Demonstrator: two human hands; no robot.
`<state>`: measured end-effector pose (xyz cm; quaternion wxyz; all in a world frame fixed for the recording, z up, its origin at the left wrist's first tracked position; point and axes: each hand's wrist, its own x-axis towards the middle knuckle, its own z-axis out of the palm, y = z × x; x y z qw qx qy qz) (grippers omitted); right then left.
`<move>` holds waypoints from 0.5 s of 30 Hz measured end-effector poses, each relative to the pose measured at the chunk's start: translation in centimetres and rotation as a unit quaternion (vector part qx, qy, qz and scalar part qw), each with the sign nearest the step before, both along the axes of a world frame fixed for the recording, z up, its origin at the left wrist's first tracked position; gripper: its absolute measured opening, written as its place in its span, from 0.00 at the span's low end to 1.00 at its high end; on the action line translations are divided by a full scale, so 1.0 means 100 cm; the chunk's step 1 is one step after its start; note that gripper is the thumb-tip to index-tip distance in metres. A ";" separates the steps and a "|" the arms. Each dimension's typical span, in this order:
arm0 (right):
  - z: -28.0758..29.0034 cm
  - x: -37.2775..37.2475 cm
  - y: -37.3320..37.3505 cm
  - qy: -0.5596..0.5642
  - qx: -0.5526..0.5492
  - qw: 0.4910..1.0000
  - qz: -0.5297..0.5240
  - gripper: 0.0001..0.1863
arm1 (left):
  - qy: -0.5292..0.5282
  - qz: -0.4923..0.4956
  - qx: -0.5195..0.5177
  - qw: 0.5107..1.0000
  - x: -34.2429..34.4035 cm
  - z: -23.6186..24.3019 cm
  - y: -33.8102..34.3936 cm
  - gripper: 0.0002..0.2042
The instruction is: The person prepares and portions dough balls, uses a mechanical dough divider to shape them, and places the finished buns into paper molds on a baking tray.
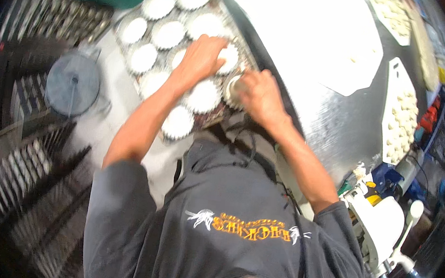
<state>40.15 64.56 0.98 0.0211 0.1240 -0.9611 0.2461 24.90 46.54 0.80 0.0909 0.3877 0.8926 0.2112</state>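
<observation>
The tray (218, 120) holds many round, wavy cups (168, 34), white inside. The left hand (204, 57) is over the tray's middle; one cannot tell if it holds anything. The right hand (259, 93) is at a cup (231, 96) by the tray's right edge, too blurry to tell its grip. Right of the tray is a shiny surface (336, 128).

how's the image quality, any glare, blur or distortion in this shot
Head view: the large white patch on the metal table is blown out; the right hand is motion-blurred; the left-side racks look dark and soft; the fisheye rim fades to black.
</observation>
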 end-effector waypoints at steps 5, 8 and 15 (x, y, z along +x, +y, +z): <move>0.027 0.005 0.032 0.017 -0.112 0.982 -0.154 0.15 | 0.027 0.030 0.022 0.999 0.007 0.032 0.002 0.22; 0.046 0.001 0.092 -0.048 -0.144 0.937 -0.314 0.18 | 0.066 -0.004 0.133 0.989 -0.020 0.028 0.037 0.25; 0.050 -0.009 0.266 0.042 -0.107 0.883 -0.455 0.21 | 0.094 -0.042 0.194 0.976 -0.117 0.012 0.215 0.33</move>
